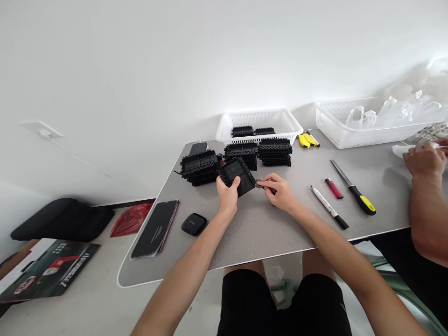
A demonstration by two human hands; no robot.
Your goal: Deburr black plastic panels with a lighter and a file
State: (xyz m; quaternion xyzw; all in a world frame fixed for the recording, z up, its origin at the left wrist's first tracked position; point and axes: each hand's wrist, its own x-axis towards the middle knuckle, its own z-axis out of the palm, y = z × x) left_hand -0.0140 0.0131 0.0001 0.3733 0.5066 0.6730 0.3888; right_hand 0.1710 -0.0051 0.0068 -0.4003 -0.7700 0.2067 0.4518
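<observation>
My left hand (228, 191) grips a flat black plastic panel (238, 173) with toothed edges, thumb on its face, tilted above the table. At the panel's lower right edge, my right hand (280, 192) is closed on a small dark-handled tool (269, 188). Its greyish tip meets or nearly meets the panel; the fingers hide most of the handle. Behind the hands stand stacks of similar black panels: a left stack (199, 167), a middle stack (241, 151) and a right stack (275, 152).
A white basket (294, 125) behind the stacks holds more panels; another basket (345, 140) holds plastic bags. Rightward lie a marker (327, 205), a red lighter (334, 188) and a file (357, 192). A phone (154, 228) and black case (194, 224) lie left. Another person's hand (425, 161) is far right.
</observation>
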